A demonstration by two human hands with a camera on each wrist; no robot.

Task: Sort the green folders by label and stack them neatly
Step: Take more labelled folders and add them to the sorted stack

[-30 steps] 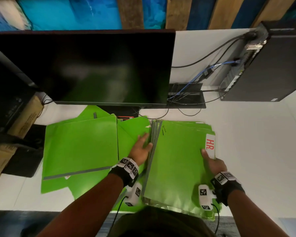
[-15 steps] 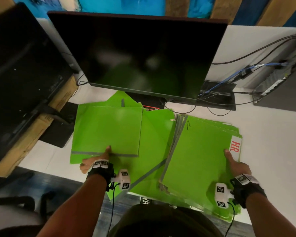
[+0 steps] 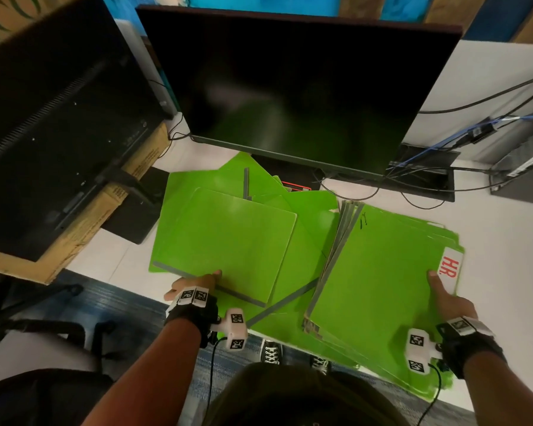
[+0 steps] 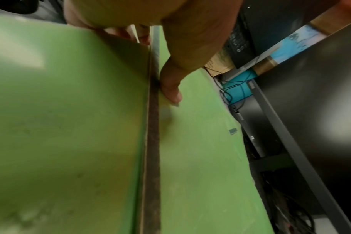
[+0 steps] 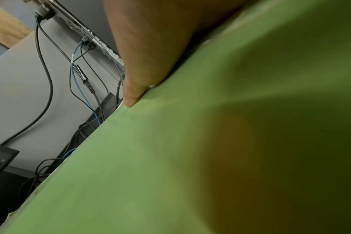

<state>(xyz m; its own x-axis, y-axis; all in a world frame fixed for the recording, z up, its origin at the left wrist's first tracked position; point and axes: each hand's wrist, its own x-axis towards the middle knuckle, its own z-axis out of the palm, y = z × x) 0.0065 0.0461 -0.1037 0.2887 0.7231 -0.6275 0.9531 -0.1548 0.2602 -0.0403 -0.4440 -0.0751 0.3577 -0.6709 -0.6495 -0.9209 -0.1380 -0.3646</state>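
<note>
A loose pile of green folders [image 3: 302, 216] lies on the white desk [image 3: 505, 272]. My left hand [image 3: 197, 282] grips the top left folder [image 3: 228, 238] at its near grey spine [image 4: 153, 126], with the thumb [image 4: 171, 88] on top and the fingers beneath. To the right sits a squared stack of green folders [image 3: 376, 272] whose top one carries a white label reading HR. [image 3: 451, 269]. My right hand [image 3: 442, 292] holds that stack at its right edge beside the label. Its thumb [image 5: 142, 76] presses on the top cover, and its fingers are hidden under the stack.
A big dark monitor [image 3: 290, 87] stands behind the folders. Another monitor's back [image 3: 59, 118] and a cardboard box [image 3: 83, 222] crowd the left. Cables [image 3: 428, 167] and a computer case [image 3: 523, 173] sit at the back right. The stack overhangs the desk's near edge.
My left hand left the stack's left edge, moved left and took hold of the left folder's near spine. The right hand stayed by the HR. label. The head view swung left.
</note>
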